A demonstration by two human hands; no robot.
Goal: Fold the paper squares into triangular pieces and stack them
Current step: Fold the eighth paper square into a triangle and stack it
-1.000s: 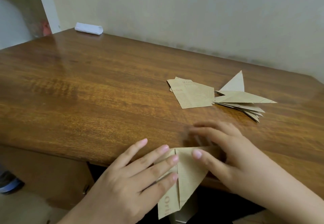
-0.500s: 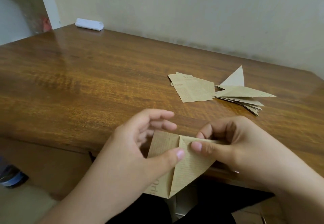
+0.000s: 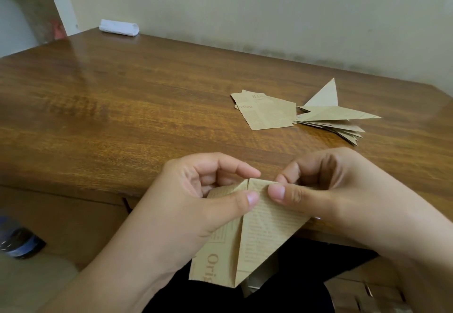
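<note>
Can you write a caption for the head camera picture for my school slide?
Both hands, left and right, pinch a half-folded paper piece at the table edge, near the finished triangle stack.

soft dim indoor light, glare on table (image 3: 103, 72), slight blur

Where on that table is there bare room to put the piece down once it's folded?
The wide left stretch of the wooden table is bare, bordered by the white roll at the far corner and the flat paper squares. It is crowded on the right: squares and the stack of folded triangles sit side by side, and both hands hold the half-folded paper over the near edge.
</note>
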